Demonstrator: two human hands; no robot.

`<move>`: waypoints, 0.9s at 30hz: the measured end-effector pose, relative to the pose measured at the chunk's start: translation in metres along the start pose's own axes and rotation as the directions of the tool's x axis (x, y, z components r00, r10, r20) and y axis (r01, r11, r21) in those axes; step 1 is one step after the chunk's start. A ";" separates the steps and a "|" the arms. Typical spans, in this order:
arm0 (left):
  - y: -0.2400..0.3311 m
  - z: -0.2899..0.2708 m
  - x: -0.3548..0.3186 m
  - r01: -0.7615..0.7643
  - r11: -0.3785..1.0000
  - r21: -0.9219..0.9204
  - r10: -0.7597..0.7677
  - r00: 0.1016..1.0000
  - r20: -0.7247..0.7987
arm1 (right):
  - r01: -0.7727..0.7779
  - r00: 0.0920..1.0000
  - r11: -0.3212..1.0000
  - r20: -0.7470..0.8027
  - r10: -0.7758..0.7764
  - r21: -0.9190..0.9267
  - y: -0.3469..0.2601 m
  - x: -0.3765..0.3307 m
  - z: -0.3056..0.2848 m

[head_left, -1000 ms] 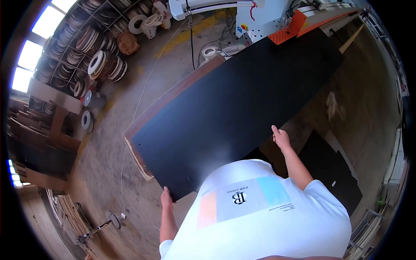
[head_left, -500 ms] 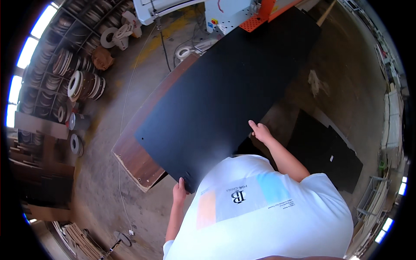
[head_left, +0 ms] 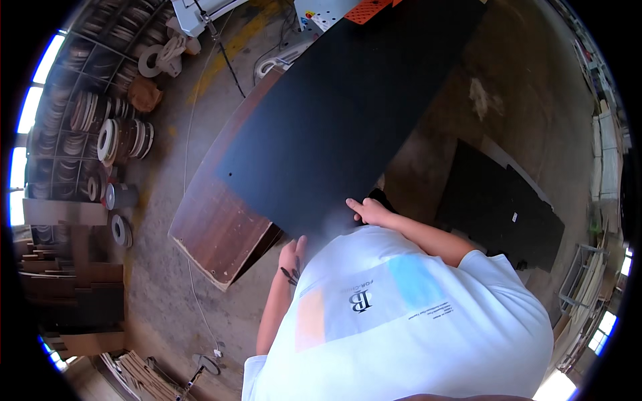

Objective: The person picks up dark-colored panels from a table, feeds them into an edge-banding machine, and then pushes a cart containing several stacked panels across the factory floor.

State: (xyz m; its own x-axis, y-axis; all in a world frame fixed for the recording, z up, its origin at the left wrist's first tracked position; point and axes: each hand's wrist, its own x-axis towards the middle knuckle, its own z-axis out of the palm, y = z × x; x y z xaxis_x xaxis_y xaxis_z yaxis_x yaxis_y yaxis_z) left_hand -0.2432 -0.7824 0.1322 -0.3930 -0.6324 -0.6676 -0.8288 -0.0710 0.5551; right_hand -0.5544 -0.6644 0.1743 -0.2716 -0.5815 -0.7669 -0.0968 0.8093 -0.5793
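Note:
A large flat black panel [head_left: 321, 127] stretches from in front of my body away to the machine at the top. My left hand [head_left: 292, 252] is at the panel's near left corner, its thumb up against the edge and its other fingers partly hidden. At the near right edge my right hand [head_left: 369, 211] grips the panel, one digit stretched over the top face and the rest curled at the rim. Beneath the panel stands a reddish-brown wooden support [head_left: 221, 227], its worn corner showing at the left. A small dark hole sits near the panel's left edge.
An orange perforated plate [head_left: 368, 11] and white machine parts stand at the far end. On the floor to the right lies another black board [head_left: 501, 207]. Shelves of edge-band rolls [head_left: 124, 138] line the left, and a thin cable [head_left: 194, 287] runs along the floor.
The black panel has slid away from me toward the machine, baring more of the brown support. My left hand has moved forward with it; my right hand sits nearer my body and further left.

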 end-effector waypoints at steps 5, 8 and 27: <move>0.029 0.007 -0.003 -0.033 0.992 -0.125 0.048 0.992 0.115 | -0.094 0.989 0.991 0.124 0.082 0.098 -0.002 0.002 0.014; 0.023 0.009 0.001 0.102 0.980 -0.173 -0.076 0.986 0.149 | -0.118 0.984 0.962 0.159 0.080 0.246 0.004 0.009 0.012; 0.121 0.049 0.035 0.127 0.941 -0.313 -0.125 0.992 0.027 | -0.026 0.933 0.949 -0.334 0.137 0.314 0.024 0.058 -0.116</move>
State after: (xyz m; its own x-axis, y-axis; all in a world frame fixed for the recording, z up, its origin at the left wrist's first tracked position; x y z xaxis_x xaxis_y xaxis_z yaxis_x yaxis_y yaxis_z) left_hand -0.3766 -0.7755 0.1522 -0.2968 -0.5979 -0.7446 -0.7055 -0.3882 0.5929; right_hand -0.6835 -0.6690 0.1483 -0.5861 -0.4041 -0.7023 0.2162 0.7573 -0.6162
